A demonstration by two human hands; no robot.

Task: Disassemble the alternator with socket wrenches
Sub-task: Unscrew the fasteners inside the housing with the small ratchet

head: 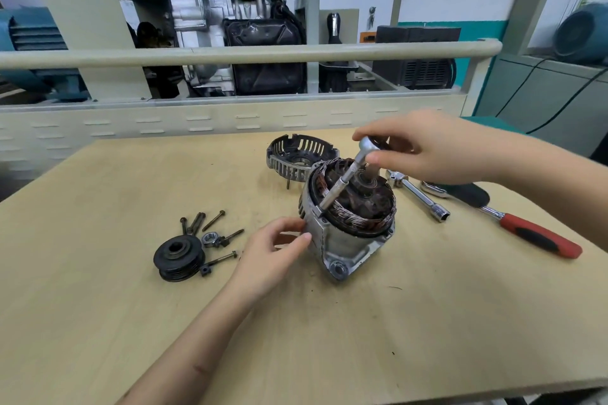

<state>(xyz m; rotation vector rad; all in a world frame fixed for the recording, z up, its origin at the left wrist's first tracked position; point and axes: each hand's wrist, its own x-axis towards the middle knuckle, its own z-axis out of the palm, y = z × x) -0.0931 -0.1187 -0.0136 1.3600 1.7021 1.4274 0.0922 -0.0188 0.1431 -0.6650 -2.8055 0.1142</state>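
The alternator body (348, 240) stands on the wooden table (98, 322) with its copper windings facing up. My left hand (273, 253) touches its left side, thumb and fingers against the housing. My right hand (427, 148) grips the head of a socket wrench (345, 176) whose extension slants down to the housing's left rim. The removed rear cover (292, 154) lies behind the alternator.
A black pulley (178, 256), a nut (210, 238) and several long bolts (214, 220) lie to the left. To the right lie a chrome socket extension (418, 194) and a red-handled ratchet (526, 230). A rail and engine display stand behind the table.
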